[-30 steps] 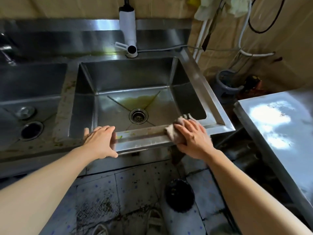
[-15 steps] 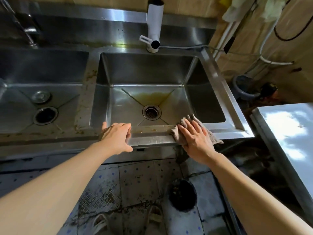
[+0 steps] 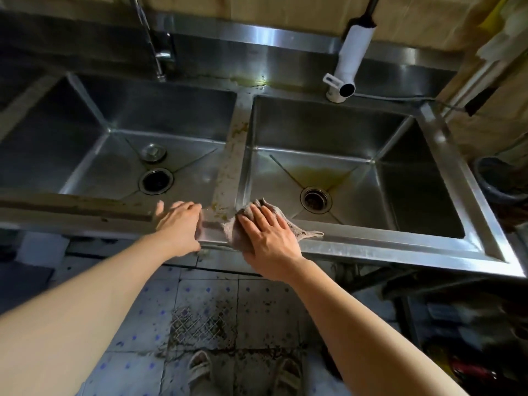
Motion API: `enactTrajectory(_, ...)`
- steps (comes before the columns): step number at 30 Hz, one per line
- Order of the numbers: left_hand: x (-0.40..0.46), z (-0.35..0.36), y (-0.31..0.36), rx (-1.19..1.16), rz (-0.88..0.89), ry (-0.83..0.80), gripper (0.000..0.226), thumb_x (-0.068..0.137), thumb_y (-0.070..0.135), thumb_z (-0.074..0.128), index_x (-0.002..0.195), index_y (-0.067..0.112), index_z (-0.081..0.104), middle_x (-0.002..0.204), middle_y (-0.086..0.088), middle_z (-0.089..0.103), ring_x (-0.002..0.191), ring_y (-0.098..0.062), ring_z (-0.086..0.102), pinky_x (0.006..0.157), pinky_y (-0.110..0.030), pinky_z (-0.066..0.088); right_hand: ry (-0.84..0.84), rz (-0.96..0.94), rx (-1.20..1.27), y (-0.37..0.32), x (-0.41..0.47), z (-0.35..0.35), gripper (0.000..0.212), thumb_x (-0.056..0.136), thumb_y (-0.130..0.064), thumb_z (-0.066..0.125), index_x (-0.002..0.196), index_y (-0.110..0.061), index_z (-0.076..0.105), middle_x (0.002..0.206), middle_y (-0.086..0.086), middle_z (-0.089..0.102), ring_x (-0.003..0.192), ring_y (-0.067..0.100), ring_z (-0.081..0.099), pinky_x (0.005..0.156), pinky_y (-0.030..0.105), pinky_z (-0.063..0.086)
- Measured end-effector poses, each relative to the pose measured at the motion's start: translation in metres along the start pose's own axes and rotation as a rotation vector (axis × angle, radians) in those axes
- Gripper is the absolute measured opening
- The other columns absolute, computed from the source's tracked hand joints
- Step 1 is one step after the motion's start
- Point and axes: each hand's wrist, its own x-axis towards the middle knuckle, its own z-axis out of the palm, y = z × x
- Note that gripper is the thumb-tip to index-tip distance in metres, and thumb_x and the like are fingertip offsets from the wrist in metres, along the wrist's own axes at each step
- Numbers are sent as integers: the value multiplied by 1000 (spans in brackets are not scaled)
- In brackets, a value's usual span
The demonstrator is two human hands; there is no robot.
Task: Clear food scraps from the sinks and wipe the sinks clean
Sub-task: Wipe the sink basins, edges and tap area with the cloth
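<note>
Steel double sinks: flat right hand presses cloth along the rim, best swept toward cupped, empty left hand.

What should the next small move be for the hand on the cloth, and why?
Probably push the cloth left along the front rim. The right hand presses it flat there, and yellowish scraps lie just beside it where the divider meets the rim, with the left hand resting beyond them.
</note>
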Motion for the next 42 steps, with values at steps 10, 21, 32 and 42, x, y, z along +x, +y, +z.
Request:
enactTrajectory(10, 4, 5, -15, -29, 91, 102, 55, 67, 42, 77, 114, 27, 54, 119, 11, 54, 122, -15, 43, 110, -46, 16, -66, 309, -74, 63, -59, -9, 72, 88, -67, 17, 152, -34, 9, 161, -1, 0, 148, 20, -4, 119, 45, 9)
enactTrajectory(21, 20, 16, -109, -69, 94, 6, 109, 59, 50, 81, 147, 22, 23, 150, 7, 30, 140, -17, 18, 113, -54, 4, 63, 106, 20, -84, 37, 10, 60, 96, -49, 33, 150, -24, 23, 160, 0, 11, 148, 19, 5, 119, 37, 5)
enactTrajectory(32, 23, 13, -130, -135, 175, 44, 69, 63, 38, 79, 122, 28, 45, 121, 9, 53, 120, -18, 43, 109, -49, 14, -23, 67, 72, -109, 62, 3, 65, 95, -61, 17, 151, -28, 18, 160, -6, 1, 147, 12, -6, 120, 33, -3)
enactTrajectory(42, 37, -10, -125, -303, 148, -71, 76, 76, 71, 54, 136, 27, 41, 139, 6, 47, 129, -20, 42, 111, -49, 18, -68, 276, 104, -77, 65, 1, 58, 99, -50, 22, 152, -29, 10, 159, -6, -14, 145, 12, -18, 118, 31, -10)
